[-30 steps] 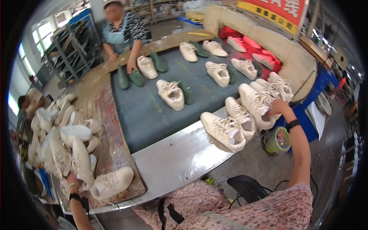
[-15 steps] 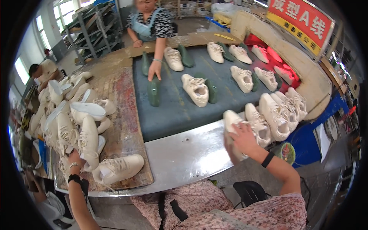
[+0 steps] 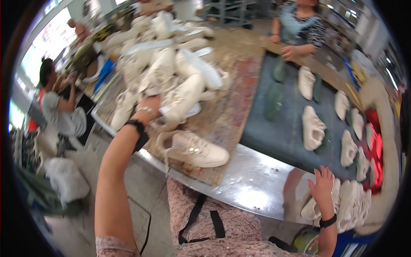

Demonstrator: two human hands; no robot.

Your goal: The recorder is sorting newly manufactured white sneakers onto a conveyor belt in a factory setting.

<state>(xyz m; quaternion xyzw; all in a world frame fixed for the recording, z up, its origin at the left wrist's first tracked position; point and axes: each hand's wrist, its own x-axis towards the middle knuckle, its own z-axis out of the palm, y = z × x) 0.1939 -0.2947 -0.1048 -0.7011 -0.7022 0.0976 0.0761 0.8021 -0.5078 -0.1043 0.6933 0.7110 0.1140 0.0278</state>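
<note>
Right hand (image 3: pixel 322 188), fingers spread flat, rests on the surface's shiny near edge (image 3: pixel 257 180) beside lined-up cream shoes (image 3: pixel 351 205). Left hand (image 3: pixel 150 112) reaches into the shoe pile (image 3: pixel 171 73); its fingers are hidden. One shoe (image 3: pixel 195 148) lies nearest.

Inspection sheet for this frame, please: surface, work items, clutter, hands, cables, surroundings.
Surface: shiny metal table edge, worn wooden board, dark grey belt.
Work items: heap of cream-white sneakers; one cream sneaker lying alone near the board's front edge.
Clutter: dark green shoe soles and single white sneakers spread on the belt.
Hands: left hand reaches into the heap, grip hidden; right hand open, fingers spread over white sneakers at the table's right end.
Cables: nothing seen.
Surroundings: person in patterned top across the belt; seated person at left.
</note>
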